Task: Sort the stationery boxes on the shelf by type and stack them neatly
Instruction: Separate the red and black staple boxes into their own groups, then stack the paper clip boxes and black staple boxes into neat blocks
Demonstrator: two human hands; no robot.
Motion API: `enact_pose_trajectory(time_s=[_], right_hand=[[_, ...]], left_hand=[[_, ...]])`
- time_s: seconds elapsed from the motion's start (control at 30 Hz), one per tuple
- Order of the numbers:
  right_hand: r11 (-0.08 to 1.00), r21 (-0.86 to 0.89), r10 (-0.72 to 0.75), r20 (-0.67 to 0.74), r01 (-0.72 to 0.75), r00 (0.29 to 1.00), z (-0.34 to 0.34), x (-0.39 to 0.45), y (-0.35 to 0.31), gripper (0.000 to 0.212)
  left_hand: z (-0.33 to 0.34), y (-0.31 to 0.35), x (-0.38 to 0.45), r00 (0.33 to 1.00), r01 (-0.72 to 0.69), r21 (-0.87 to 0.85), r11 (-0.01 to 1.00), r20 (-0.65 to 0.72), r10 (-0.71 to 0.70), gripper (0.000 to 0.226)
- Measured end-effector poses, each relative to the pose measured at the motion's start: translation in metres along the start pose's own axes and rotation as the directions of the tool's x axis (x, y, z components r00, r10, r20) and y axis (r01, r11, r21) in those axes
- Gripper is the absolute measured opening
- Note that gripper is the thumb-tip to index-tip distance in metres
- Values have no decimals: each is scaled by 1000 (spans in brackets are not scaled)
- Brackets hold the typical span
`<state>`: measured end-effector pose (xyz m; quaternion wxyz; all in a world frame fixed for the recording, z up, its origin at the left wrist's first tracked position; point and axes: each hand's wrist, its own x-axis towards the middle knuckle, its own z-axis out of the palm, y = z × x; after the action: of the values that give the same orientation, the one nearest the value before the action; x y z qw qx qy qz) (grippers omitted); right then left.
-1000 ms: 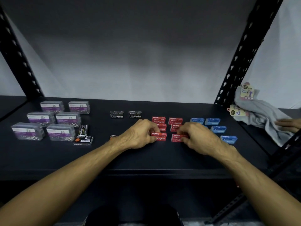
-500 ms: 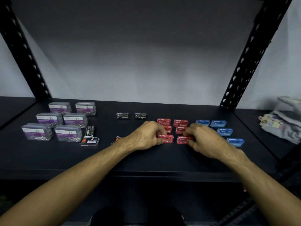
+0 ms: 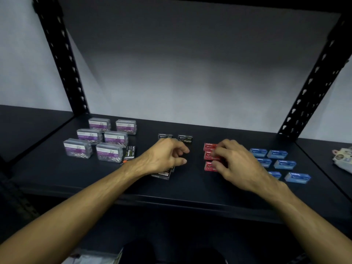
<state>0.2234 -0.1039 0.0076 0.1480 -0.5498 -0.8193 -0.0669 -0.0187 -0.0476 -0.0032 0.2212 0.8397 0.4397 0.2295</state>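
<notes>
The dark flat shelf board [image 3: 190, 189] of a black metal rack held many small boxes, laid out by colour.

On the left side sat six clear plastic boxes with purple labels [image 3: 109, 152], full of shiny metal clips. They stood in three rows of two. Just beside the nearest of them lay a small black staple box [image 3: 130, 154] turned sideways.

In the middle, near the back, two more black staple boxes [image 3: 185, 139] stood side by side. The person's left hand [image 3: 163, 157] hung just in front of them, over the shelf. Its fingers were loosely curled and apart, and it held nothing. Under the wrist I could see a few more black boxes [image 3: 162, 174] piled together, partly hidden by the hand.

A little to the right were the small red staple boxes [image 3: 209, 149], in rows going from back to front. The person's right hand [image 3: 236, 164] lay over them. Its fingers were bent down onto the red boxes and touched them, but I could not tell whether it had really taken hold of one, since the hand covered most of them.

Further right sat the small blue boxes [image 3: 284, 164], set out in two lines, some hidden behind the right wrist.

At the far right edge of the next shelf lay a pale bundle with tags [image 3: 342, 159], too blurry to make out.
</notes>
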Motion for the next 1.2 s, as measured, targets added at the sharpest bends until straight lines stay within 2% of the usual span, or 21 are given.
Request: enact_pose_trajectory(time_s=[0.2,0.43,0.57,0.73,0.93,1.2], right_hand=[[989,88,-116,8,115,993,18,18,-38,27],[972,167,-172,47,163,984,39,35,-71,35],[964,226,-168,104,141,980,48,43,-76,42],[963,246,-147,157,105,977,58,49,-76,42],[962,263,-112,153,69,982,61,51,-71,35],[965,259,-70,144,31,987,59,53,-68,30]], left_hand=[[-33,-30,-34,997,58,54,997,-52,-55,31],[-36,-48,-60,998,62,77,995,18,-64,40],[-24,-52,-62,998,30,101,994,48,-35,41],[-21,-51,-57,998,3,165,986,63,-14,30],[-25,-54,-57,995,-13,170,985,98,-4,21],[-40,-55,-54,983,17,160,987,180,-46,20]])
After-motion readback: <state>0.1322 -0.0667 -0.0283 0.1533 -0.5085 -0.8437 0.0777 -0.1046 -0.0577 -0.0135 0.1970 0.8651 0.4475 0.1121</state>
